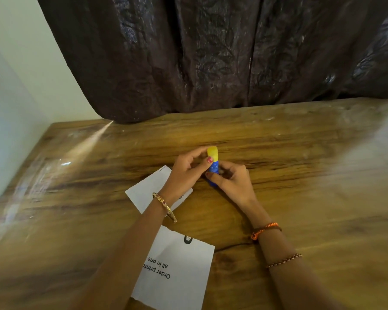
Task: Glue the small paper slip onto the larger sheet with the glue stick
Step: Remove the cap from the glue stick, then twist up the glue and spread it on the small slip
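Both hands meet over the wooden desk (278, 153), w/ the glue stick (212, 167) held between them, roughly upright and tilted a bit. Left hand (184, 173) fingers (208, 159) curl round the yellow cap (212, 153) at the top, thumb and forefinger pinching it; cap is seated on the tube. Right hand (231, 182) fingers wrap the blue tube body just below, thumb on the near side. Small paper slip (148, 191) lies flat on the desk under and just behind the left wrist, partly covered by it. Larger sheet (179, 271), w/ printed text, lies nearer the person than the fingers, well apart from the stick, partly under the left forearm. Gold bangle (166, 206) on left wrist; orange thread band (263, 230) and a bead bracelet (283, 260) on right. Dark curtain (211, 52) hangs beyond the far desk edge, past the fingers.
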